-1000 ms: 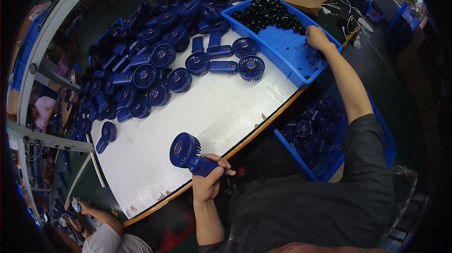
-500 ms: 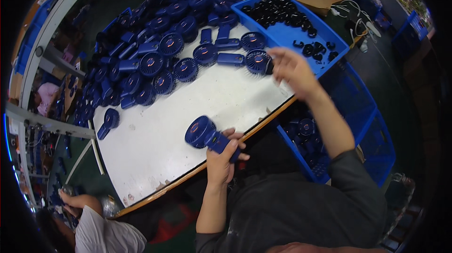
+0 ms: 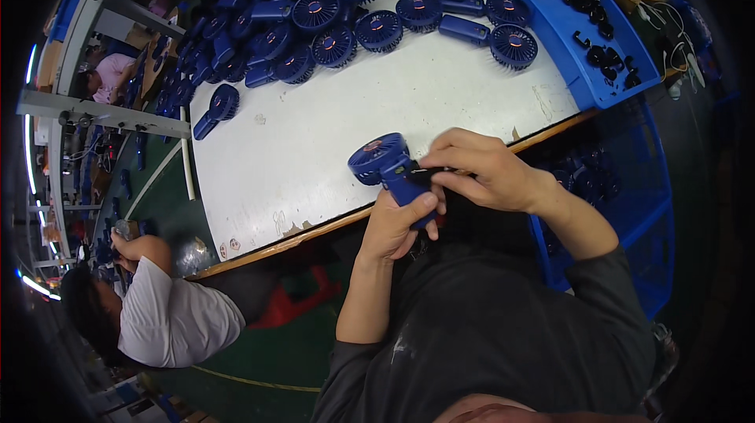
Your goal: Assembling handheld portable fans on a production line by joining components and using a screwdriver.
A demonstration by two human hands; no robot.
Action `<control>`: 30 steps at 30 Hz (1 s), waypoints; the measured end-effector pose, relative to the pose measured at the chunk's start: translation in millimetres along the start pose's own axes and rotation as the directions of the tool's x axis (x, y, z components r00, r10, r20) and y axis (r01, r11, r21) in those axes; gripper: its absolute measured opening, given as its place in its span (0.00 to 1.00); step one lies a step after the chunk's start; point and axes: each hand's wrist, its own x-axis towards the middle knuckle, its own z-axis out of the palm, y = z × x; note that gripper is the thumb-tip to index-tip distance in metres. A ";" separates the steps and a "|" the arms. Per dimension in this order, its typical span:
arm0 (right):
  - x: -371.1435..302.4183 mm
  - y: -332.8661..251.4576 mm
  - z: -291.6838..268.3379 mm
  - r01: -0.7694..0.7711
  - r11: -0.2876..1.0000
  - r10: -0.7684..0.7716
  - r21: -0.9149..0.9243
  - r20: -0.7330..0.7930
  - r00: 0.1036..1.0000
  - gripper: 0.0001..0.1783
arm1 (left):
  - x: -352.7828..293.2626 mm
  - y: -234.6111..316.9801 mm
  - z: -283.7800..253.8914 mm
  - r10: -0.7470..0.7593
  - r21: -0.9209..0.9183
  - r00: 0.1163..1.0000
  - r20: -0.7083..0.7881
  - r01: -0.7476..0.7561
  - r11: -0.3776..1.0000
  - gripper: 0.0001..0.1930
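Over the table's front edge, my left hand [image 3: 399, 226] is wrapped round the handle of a dark blue handheld fan [image 3: 379, 157]. The fan's round head points up and to the left. My right hand [image 3: 491, 171] is closed in a pinch at the side of the fan's neck, gripping a small black piece [image 3: 431, 172]. Fingers cover most of that piece, so its exact kind is hidden. Many similar blue fans [image 3: 330, 45] lie heaped along the far side of the white table [image 3: 299, 140].
One fan [image 3: 218, 110] lies apart at the table's left. A blue tray [image 3: 578, 69] of small black parts stands at the right. Below it are blue crates [image 3: 641, 179] with more fans. At the left, a co-worker in a white shirt [image 3: 177, 313] sits near metal posts [image 3: 102, 112].
My right hand has come from beside the tray's edge to the fan, now with the black piece at the fan's neck. My left hand still holds the fan. The view has shifted.
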 end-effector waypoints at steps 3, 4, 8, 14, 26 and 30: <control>22.2 -2.5 7.1 0.099 0.990 -0.096 -0.099 0.039 0.995 0.15 | -5.3 -9.0 -5.0 -0.003 -0.033 0.992 0.128 0.007 0.999 0.20; 26.1 -2.2 9.5 0.129 0.983 -0.123 -0.129 0.059 0.991 0.15 | -6.1 -12.4 -6.4 0.016 -0.083 0.987 0.162 -0.002 0.997 0.21; 22.4 -8.3 14.4 0.127 0.937 -0.113 -0.326 0.062 0.992 0.21 | 0.4 -11.4 12.6 0.074 -0.202 0.997 -0.013 -0.075 0.977 0.37; -9.9 -21.6 45.4 -0.074 0.902 0.058 -0.425 -0.050 0.997 0.39 | 8.8 -25.1 17.3 0.096 -0.164 0.964 -0.248 -0.139 0.976 0.22; -167.3 30.7 20.7 -0.407 0.867 0.497 0.288 -0.562 0.661 0.33 | 52.7 195.7 -154.9 0.765 0.930 0.601 0.234 0.090 -0.355 0.33; -287.8 108.8 -4.7 -0.774 0.627 0.461 -0.090 -0.758 0.462 0.31 | 13.7 279.2 -323.5 0.788 0.743 0.604 -0.122 0.582 -0.331 0.39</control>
